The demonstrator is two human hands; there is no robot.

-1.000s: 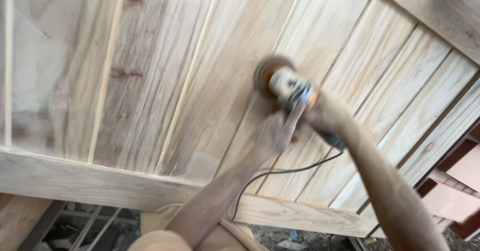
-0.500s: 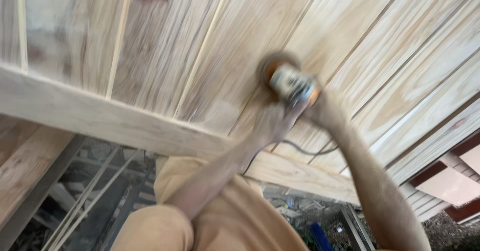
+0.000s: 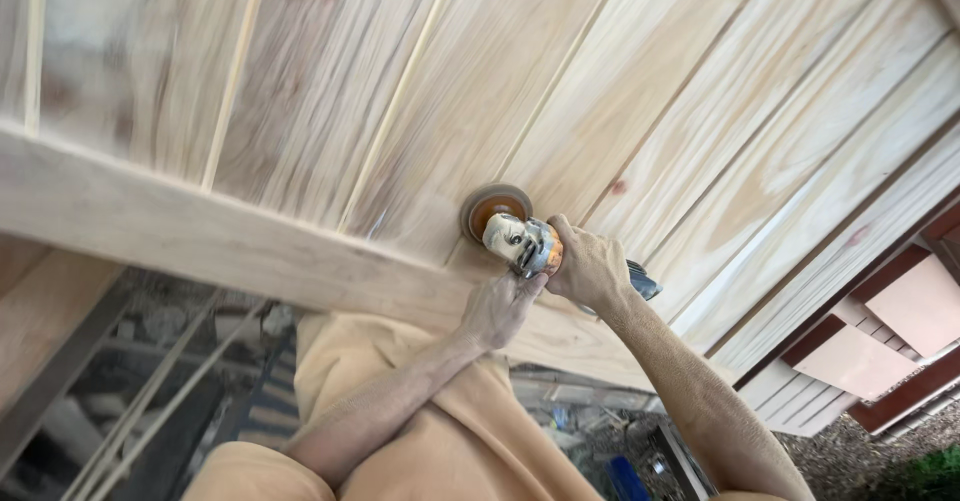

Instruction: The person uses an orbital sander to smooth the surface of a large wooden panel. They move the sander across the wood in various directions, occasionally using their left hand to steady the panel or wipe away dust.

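A small handheld sander (image 3: 520,241) with an orange round disc (image 3: 493,208) rests against a large panel of pale wooden planks (image 3: 620,91). My right hand (image 3: 590,266) wraps the tool's body from the right. My left hand (image 3: 500,308) grips the tool from below, just under its head. The disc touches the planks close to the thick wooden rail (image 3: 180,231) that crosses the panel.
My legs in tan clothing (image 3: 420,431) sit below the rail. Stacked boards in red-brown and pale pink (image 3: 890,331) lie at the lower right. Dark clutter and thin rods (image 3: 140,401) show at the lower left.
The view has shifted, so the panel and rail sit differently in frame. The sander and both hands now lie lower on the planks, near the rail.
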